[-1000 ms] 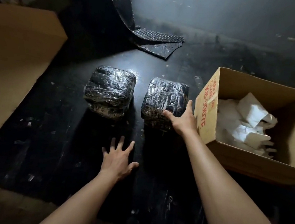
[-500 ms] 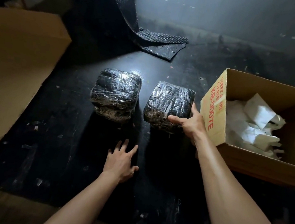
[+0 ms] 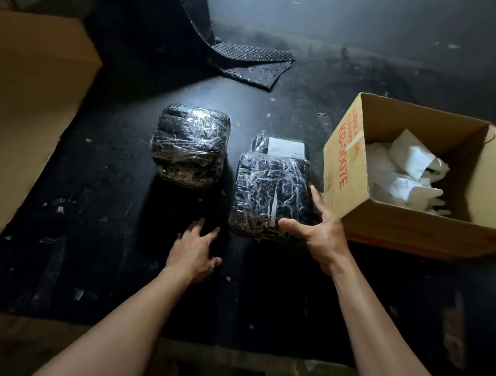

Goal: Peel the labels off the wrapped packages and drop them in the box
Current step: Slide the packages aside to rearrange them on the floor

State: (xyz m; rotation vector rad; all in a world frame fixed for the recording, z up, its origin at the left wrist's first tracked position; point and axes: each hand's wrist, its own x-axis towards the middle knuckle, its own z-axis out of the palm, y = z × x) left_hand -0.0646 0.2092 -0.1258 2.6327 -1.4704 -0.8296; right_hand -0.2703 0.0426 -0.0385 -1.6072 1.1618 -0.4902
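right hand [image 3: 319, 232]: clamps the near right corner of the right package [image 3: 270, 197], thumb across the near edge, fingers up along the right side.
left hand [image 3: 193, 251]: spread flat on the table [image 3: 94, 231], holds nothing, just near of the gap between the two packages.
right package: on the table, centre, just left of the box [image 3: 391, 233]. Looks tipped, but I cannot tell which edge is off the table.
handling: dark, soft-looking contents under crinkled clear film. I expect it to give under the fingers and the film to be slick, so grip over corners and edges, not flat faces. Weight is probably moderate, since one hand seems to manage it.
label [image 3: 286, 148]: white rectangle at the far end of the right package, facing up. It is thin and likely tears if yanked. Lift a corner with a nail, then peel low and slow. Which corner is loose is too small to tell.
axis: the right package's long axis runs near-far, with the label end pointing far. The label's long side runs left-right.
left package [image 3: 188, 144]: left of the right one and apart from it, squat, near-square. No label on the faces in view.
box: right of the packages, top uncovered. The crumpled white paper [image 3: 408, 173] inside is probably peeled labels.
beyond: bubble wrap [image 3: 249, 63] far, big carton [image 3: 17, 97] at left.
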